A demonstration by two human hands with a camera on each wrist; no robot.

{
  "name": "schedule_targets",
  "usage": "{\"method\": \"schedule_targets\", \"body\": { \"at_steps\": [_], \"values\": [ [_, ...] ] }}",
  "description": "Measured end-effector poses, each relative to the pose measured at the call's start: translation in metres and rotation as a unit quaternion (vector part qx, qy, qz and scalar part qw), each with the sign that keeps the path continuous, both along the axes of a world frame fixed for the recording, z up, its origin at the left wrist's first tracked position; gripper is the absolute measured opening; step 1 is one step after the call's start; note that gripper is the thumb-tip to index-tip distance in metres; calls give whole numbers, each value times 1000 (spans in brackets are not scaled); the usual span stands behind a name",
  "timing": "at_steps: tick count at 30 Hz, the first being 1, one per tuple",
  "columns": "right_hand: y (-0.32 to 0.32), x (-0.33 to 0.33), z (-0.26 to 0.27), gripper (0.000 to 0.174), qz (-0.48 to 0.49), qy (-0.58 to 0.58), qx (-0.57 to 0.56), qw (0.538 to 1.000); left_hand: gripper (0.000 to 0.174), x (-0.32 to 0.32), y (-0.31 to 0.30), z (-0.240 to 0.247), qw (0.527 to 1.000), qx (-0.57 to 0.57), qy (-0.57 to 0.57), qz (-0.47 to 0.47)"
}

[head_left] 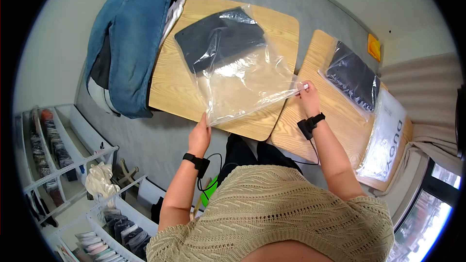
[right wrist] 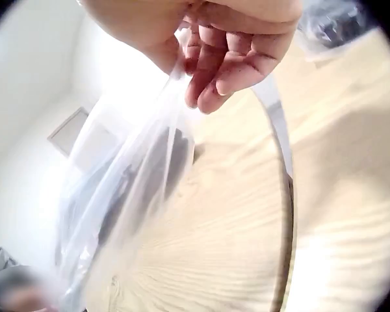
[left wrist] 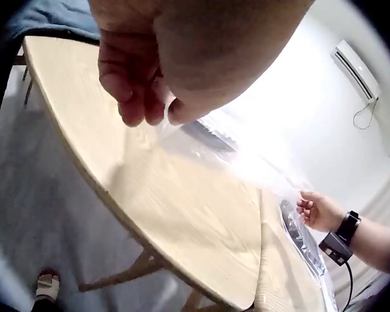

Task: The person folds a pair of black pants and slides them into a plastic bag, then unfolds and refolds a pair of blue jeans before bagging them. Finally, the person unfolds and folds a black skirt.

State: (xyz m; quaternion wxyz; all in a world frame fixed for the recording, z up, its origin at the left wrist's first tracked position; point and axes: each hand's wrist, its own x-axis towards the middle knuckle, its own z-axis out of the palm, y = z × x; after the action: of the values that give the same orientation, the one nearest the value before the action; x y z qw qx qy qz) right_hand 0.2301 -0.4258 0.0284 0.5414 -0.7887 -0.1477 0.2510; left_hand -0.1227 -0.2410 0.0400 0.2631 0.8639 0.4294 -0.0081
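Note:
A clear plastic bag (head_left: 242, 82) lies over the wooden table, with a dark folded garment (head_left: 208, 43) inside its far end. The bag's near part holds nothing and its edge is stretched between both hands. My left hand (head_left: 199, 137) pinches the near left corner, just past the table's front edge; in the left wrist view, the thumb and fingers of this hand (left wrist: 143, 78) meet on the film. At the right corner, my right hand (head_left: 309, 96) pinches the film between thumb and fingers. The right wrist view shows the film hanging in folds from that hand (right wrist: 227, 52).
Blue jeans (head_left: 128, 43) drape at the table's left. On the second table (head_left: 303, 136) to the right lie another bagged dark garment (head_left: 352, 75) and a stack of printed plastic bags (head_left: 383, 136). White shelving (head_left: 73, 170) with packed items stands at lower left.

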Motion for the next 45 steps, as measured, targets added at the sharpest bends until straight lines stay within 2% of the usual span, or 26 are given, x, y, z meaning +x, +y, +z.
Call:
{"method": "schedule_targets", "body": {
  "at_steps": [1,3,4,6,7,10,13,16,20,23,25,26,27,28,31,34,36,38,39,41,42,43,45],
  "values": [
    [2,-1,17,16,0,-5,7,1000,52,0,2,8,1000,19,7,-11],
    [6,-3,53,18,-15,-107,-12,994,46,-1,8,34,997,61,-19,-42],
    [9,-3,70,18,-17,-111,-4,994,41,-2,12,51,992,96,-40,-72],
    [20,0,103,18,18,-120,33,992,34,-2,27,84,985,126,-91,-77],
    [27,2,120,18,15,-124,41,991,28,-2,38,102,976,148,-136,-81],
    [46,14,178,17,17,-134,61,989,17,-2,70,162,950,237,-180,-94],
    [49,19,250,17,60,-195,131,970,13,1,85,251,910,319,-244,-99],
    [37,7,325,14,84,-212,212,950,13,-6,86,325,896,371,-233,-66],
    [17,1,382,14,111,-235,282,924,14,-14,89,381,898,366,-243,-18],
    [13,5,389,16,123,-203,280,930,15,-2,106,380,886,401,-220,-74],
    [14,18,378,18,128,-165,185,960,18,15,119,366,882,396,-234,-103],
    [16,23,371,19,100,-147,180,967,19,23,126,360,891,365,-242,-121],
    [15,26,372,19,96,-150,179,968,21,33,132,357,898,334,-249,-139],
    [14,27,373,19,69,-162,194,965,23,44,135,358,873,365,-276,-167],
    [8,29,376,17,24,-193,215,957,25,68,141,365,870,362,-303,-143],
    [3,25,378,14,-33,-229,282,931,22,75,139,362,856,360,-340,-148],
    [-4,22,362,15,-35,-264,263,927,21,72,139,348,850,360,-351,-156],
    [-15,15,335,17,-21,-301,240,923,15,65,142,308,849,295,-390,-201],
    [-23,12,316,16,-21,-305,169,937,18,61,142,285,843,294,-380,-242],
    [-41,2,267,16,5,-280,90,956,28,52,131,233,872,247,-322,-273],
    [-56,1,235,20,29,-306,-3,952,33,42,132,196,876,296,-236,-299],
    [-69,-4,196,24,52,-261,-26,963,37,32,129,158,884,298,-181,-311],
    [-93,-24,130,26,96,-202,-110,968,36,13,113,90,917,196,-148,-315]
  ]
}}
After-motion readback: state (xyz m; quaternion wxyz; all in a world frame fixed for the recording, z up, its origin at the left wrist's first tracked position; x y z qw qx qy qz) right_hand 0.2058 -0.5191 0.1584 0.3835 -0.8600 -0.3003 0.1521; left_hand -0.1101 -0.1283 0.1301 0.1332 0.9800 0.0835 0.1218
